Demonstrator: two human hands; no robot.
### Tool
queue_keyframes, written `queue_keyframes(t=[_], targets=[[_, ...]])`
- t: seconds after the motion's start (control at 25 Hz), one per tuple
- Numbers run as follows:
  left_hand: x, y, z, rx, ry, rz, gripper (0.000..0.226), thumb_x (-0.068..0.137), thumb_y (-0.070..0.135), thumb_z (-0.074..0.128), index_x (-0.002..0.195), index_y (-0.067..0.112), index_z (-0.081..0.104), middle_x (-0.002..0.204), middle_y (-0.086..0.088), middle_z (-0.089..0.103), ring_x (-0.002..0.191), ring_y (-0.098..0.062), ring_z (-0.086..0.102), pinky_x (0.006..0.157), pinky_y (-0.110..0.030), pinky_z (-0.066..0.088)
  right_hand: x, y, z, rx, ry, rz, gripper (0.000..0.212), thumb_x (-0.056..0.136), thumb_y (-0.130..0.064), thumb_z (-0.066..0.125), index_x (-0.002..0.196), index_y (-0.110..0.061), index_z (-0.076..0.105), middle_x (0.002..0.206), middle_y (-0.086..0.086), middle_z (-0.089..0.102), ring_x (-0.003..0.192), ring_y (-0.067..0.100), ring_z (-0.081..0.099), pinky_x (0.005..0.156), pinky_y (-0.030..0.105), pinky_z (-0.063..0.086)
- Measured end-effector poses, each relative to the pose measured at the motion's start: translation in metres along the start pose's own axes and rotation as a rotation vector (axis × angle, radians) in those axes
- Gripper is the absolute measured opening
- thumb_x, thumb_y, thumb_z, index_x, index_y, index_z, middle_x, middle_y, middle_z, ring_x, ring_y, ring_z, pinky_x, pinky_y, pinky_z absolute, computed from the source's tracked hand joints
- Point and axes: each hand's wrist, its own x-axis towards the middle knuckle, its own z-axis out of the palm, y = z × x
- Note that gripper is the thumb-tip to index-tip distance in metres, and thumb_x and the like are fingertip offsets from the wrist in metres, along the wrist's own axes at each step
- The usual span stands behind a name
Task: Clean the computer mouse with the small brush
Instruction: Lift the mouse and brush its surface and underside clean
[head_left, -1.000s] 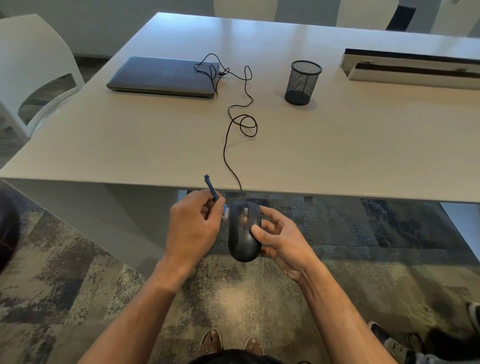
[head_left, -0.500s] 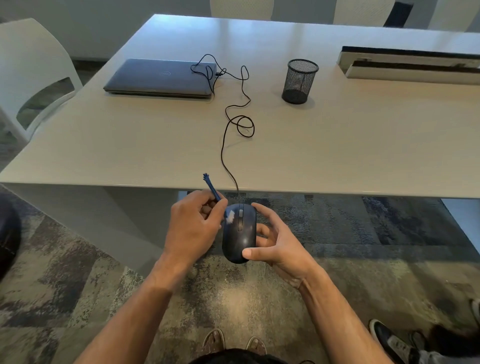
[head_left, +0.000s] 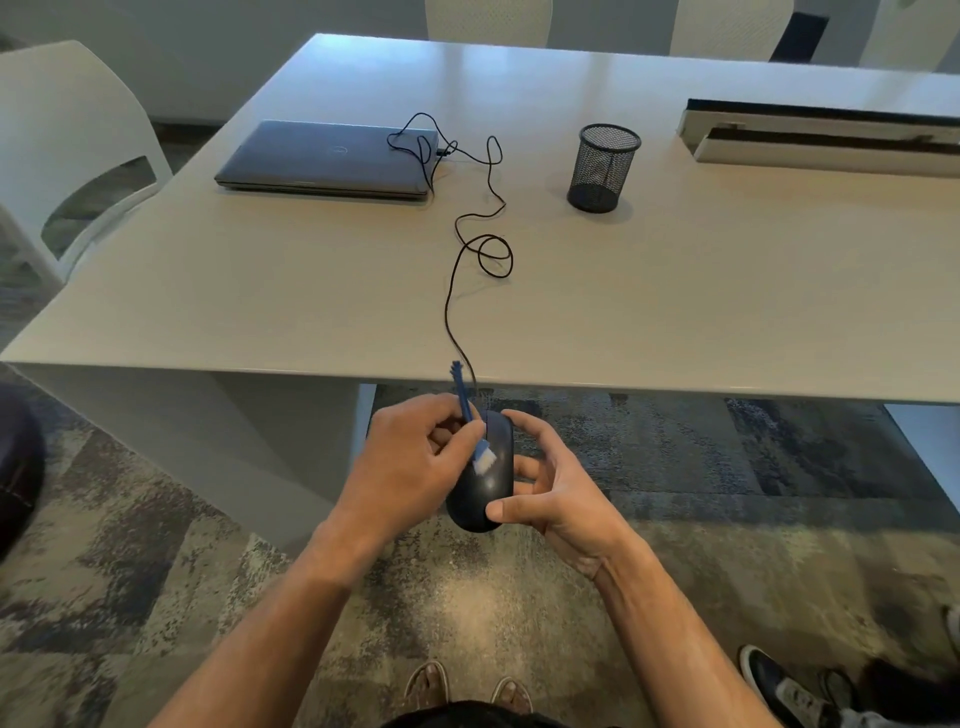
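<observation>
Brush (head_left: 470, 421) bristles slid down mouse (head_left: 485, 483), seemingly touching; left hand (head_left: 410, 467) pinches brush, right hand (head_left: 556, 493) cradles mouse.

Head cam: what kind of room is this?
Likely an office or meeting room. A long white table carries a closed laptop, a mesh pen cup and a built-in cable trough; white chairs stand around it on patterned carpet.

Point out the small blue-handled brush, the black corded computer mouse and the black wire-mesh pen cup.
small blue-handled brush (head_left: 484, 461): head view, on its white bristles.
black corded computer mouse (head_left: 488, 488): head view, on its back shell.
black wire-mesh pen cup (head_left: 602, 169): head view, on its mesh wall.
</observation>
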Motion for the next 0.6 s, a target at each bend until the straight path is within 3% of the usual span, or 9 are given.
queue_keyframes(t=[0.12,0.2,0.28,0.32,0.36,0.48,0.56,0.6], targets=[[0.010,-0.002,-0.005,0.180,0.207,0.024,0.009,0.095,0.019,0.068,0.088,0.014,0.073,0.070,0.009,0.064,0.059,-0.005,0.057,0.056,-0.016,0.046,-0.003,0.000,0.000,-0.010,0.007,0.010,0.104,0.055,0.009,0.087,0.141,-0.031,0.046,0.123,0.025,0.068,0.102,0.043,0.070,0.087,0.056,0.057],[0.013,-0.004,-0.011,-0.018,0.153,-0.040,0.009,0.095,0.020,0.068,0.087,0.018,0.073,0.066,0.007,0.068,0.056,-0.005,0.062,0.055,-0.014,0.049,-0.003,0.000,0.000,-0.008,0.006,0.007,0.103,0.056,0.010,0.086,0.141,-0.031,0.046,0.123,0.024,0.068,0.102,0.044,0.070,0.087,0.056,0.057],[0.011,0.001,-0.010,-0.247,-0.070,-0.096,0.008,0.094,0.020,0.069,0.088,0.022,0.073,0.069,0.003,0.073,0.059,-0.006,0.067,0.055,-0.018,0.054,-0.003,-0.001,-0.001,-0.004,0.011,0.004,0.103,0.056,0.013,0.085,0.142,-0.031,0.046,0.124,0.026,0.067,0.105,0.046,0.069,0.091,0.061,0.055],[0.010,0.001,-0.008,-0.210,-0.130,-0.091,0.008,0.094,0.020,0.069,0.088,0.023,0.073,0.071,0.003,0.073,0.062,-0.007,0.068,0.057,-0.021,0.056,-0.003,-0.001,-0.001,-0.005,0.007,0.006,0.103,0.057,0.013,0.085,0.142,-0.031,0.046,0.124,0.026,0.067,0.105,0.046,0.069,0.091,0.061,0.055],[0.010,0.000,-0.006,-0.129,-0.115,-0.085,0.008,0.095,0.021,0.068,0.088,0.023,0.072,0.070,0.005,0.072,0.065,-0.006,0.068,0.059,-0.022,0.057,-0.003,-0.001,0.000,-0.013,0.002,0.009,0.103,0.056,0.012,0.085,0.142,-0.031,0.046,0.124,0.026,0.067,0.104,0.045,0.070,0.089,0.059,0.056],[0.017,0.000,-0.006,0.105,0.142,-0.036,0.010,0.096,0.020,0.067,0.087,0.020,0.070,0.069,0.014,0.063,0.064,0.003,0.061,0.058,-0.013,0.049,-0.005,-0.002,0.002,-0.043,-0.001,0.021,0.104,0.055,0.010,0.086,0.142,-0.032,0.046,0.123,0.026,0.067,0.099,0.043,0.071,0.082,0.052,0.058],[0.022,-0.003,-0.009,0.045,0.168,-0.031,0.011,0.095,0.021,0.067,0.086,0.019,0.071,0.067,0.011,0.065,0.060,0.000,0.062,0.056,-0.013,0.049,-0.005,-0.003,0.003,-0.048,-0.005,0.025,0.105,0.055,0.009,0.086,0.142,-0.032,0.045,0.124,0.027,0.067,0.097,0.042,0.072,0.081,0.051,0.059],[0.024,-0.003,-0.011,-0.065,0.094,-0.061,0.010,0.095,0.021,0.068,0.085,0.021,0.071,0.067,0.006,0.068,0.059,-0.003,0.064,0.055,-0.016,0.051,-0.005,-0.003,0.003,-0.047,-0.007,0.025,0.105,0.054,0.009,0.087,0.142,-0.032,0.045,0.124,0.027,0.066,0.097,0.042,0.072,0.081,0.052,0.059]])
